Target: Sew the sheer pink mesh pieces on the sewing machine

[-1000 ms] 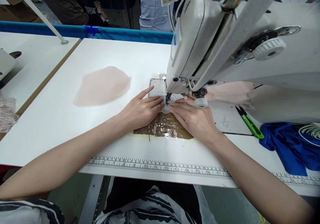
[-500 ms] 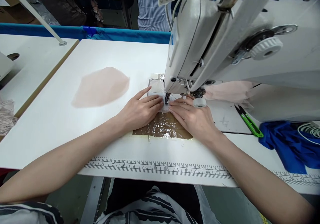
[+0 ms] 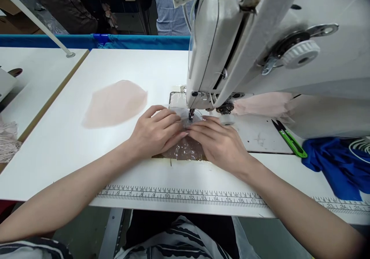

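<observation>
A small sheer pale fabric piece [image 3: 187,148] lies at the sewing machine's presser foot [image 3: 190,115], its near part over a brown, tape-covered patch [image 3: 157,156] on the table. My left hand [image 3: 157,130] is left of the foot, fingers curled and thumb and fingertips pinched on the fabric's edge. From the right, my right hand [image 3: 216,139] holds the same fabric, fingertips close together just in front of the foot. The two hands' fingertips nearly meet. Much of the fabric is hidden under my fingers.
The white sewing machine [image 3: 208,51] overhangs on the right. A pale pink sheer piece [image 3: 115,104] lies flat at left; more pink fabric [image 3: 260,104] sits behind the needle. Green thread snips [image 3: 291,141] and blue cloth [image 3: 332,166] lie right. A printed ruler [image 3: 179,196] runs along the front edge.
My left hand has drawn back from lying flat beside the foot and its fingers have curled into a pinch. The sheer fabric now covers more of the brown patch between my hands.
</observation>
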Demonstrator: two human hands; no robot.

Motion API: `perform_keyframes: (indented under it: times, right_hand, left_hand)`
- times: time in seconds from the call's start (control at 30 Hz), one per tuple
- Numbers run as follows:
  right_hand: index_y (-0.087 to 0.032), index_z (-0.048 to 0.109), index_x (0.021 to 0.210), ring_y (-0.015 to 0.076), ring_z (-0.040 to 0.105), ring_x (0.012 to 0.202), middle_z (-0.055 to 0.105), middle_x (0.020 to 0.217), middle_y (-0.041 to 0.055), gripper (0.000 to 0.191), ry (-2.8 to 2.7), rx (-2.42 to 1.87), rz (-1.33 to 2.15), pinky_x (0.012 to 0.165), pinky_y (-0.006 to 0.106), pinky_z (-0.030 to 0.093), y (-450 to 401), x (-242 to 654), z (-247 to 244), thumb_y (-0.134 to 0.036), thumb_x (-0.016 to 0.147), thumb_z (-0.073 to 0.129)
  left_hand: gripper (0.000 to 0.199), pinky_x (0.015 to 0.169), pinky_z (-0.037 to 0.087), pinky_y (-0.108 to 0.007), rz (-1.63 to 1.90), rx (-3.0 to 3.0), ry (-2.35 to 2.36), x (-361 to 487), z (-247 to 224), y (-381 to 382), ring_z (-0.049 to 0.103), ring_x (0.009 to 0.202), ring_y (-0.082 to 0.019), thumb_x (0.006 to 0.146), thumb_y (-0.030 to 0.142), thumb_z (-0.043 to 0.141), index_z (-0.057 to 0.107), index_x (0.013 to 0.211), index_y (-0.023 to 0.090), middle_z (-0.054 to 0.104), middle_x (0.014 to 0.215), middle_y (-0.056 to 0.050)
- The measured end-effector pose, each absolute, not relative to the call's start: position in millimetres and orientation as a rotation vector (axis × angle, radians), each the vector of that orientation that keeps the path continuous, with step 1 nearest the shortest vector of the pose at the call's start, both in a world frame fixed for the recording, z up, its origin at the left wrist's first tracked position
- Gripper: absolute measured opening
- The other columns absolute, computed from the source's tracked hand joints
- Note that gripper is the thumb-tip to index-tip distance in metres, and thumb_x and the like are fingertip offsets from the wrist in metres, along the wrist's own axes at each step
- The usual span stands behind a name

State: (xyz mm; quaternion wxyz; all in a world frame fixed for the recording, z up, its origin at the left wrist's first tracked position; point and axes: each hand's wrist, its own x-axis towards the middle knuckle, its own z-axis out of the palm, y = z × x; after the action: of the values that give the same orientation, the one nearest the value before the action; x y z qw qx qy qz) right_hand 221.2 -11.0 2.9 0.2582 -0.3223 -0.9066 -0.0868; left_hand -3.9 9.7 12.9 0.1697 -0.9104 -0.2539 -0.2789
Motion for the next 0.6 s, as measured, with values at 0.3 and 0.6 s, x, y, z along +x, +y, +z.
perform_keyframes:
  times: [0.3, 0.6]
  right_hand:
    - [-0.013, 0.070, 0.102, 0.0197, 0.068, 0.097, 0.073, 0.110, 0.0055, 0.032, -2.471, -0.983, -0.211, 0.079, 0.032, 0.053, -22, 213, 5, 0.001, 0.086, 0.047]
    - [-0.013, 0.066, 0.088, 0.0193, 0.069, 0.088, 0.072, 0.115, 0.0083, 0.026, -2.485, -1.322, -0.119, 0.049, 0.028, 0.044, -18, 217, 6, -0.002, 0.084, 0.043]
  left_hand:
    - [0.023, 0.098, 0.047, -0.038, -0.815, -2.856, -0.837, -7, 8, 16, 0.067, 0.105, -0.019, 0.099, 0.022, 0.048, 0.068, 0.109, 0.016, 0.073, 0.113, -0.005]
    - [0.031, 0.081, 0.052, -0.037, -0.599, -2.946, -0.876, -3, 5, 18, 0.060, 0.093, -0.022, 0.099, 0.016, 0.041, 0.067, 0.116, 0.012, 0.068, 0.103, -0.011]
